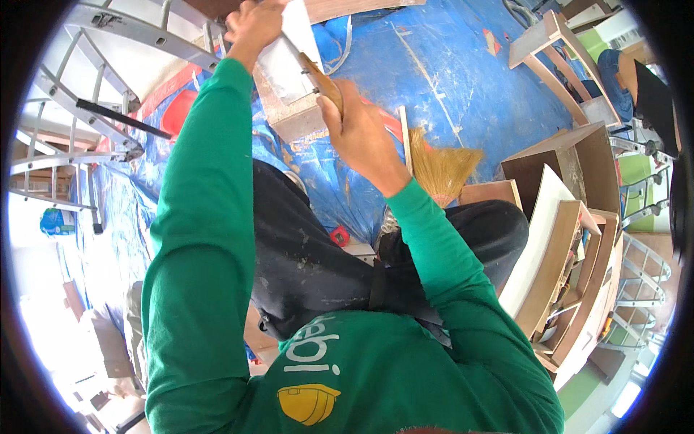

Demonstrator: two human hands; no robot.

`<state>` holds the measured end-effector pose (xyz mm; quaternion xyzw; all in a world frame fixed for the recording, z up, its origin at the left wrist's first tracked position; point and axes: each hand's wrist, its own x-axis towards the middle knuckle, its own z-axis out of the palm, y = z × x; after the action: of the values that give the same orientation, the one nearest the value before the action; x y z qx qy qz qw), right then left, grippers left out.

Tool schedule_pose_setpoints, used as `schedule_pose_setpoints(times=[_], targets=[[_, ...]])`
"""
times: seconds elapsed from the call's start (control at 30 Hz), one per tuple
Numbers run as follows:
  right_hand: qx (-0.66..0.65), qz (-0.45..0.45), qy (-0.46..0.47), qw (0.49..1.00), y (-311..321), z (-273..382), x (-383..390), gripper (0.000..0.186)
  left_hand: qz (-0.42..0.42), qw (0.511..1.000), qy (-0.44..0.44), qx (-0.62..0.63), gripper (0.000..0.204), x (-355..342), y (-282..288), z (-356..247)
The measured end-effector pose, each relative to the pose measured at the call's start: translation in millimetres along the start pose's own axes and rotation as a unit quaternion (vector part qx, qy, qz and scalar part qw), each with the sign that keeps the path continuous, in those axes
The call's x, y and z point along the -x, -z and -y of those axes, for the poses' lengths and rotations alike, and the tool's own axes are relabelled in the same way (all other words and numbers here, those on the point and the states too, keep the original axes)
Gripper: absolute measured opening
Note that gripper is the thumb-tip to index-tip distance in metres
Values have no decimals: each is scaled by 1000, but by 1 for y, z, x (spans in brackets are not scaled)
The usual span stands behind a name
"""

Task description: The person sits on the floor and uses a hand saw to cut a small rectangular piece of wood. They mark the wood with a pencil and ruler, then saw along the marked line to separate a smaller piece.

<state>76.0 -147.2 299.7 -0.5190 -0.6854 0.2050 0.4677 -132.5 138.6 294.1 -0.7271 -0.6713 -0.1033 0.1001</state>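
My right hand (359,136) is closed around the wooden handle of a handsaw (322,81). Its narrow blade runs up and left over a white board (292,71). The board lies on a wooden block or box (293,116) with a pale, rough side. At the top edge, my left hand (254,27) bears on the board's left side, fingers curled over it; part of that hand is cut off by the picture's edge. Whether the blade is cutting into the board cannot be made out.
Blue plastic sheeting (434,65) covers the floor. A straw broom (444,168) lies by my right knee, near a red tape measure (340,235). Metal ladders (108,137) stand left beside a red basin (178,112). Wooden drawers (557,282) and a wooden frame (553,65) are right, near another person's leg (618,79).
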Motion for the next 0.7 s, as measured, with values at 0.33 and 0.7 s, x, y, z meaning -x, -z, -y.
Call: schedule_pose_setpoints(times=[0.33, 0.7], targets=[[44, 65, -160, 984, 94, 67, 130, 41, -45, 977, 89, 187, 34, 49, 29, -65], [57, 15, -31, 998, 1, 12, 12, 33, 35, 994, -71, 74, 42, 13, 4, -12]])
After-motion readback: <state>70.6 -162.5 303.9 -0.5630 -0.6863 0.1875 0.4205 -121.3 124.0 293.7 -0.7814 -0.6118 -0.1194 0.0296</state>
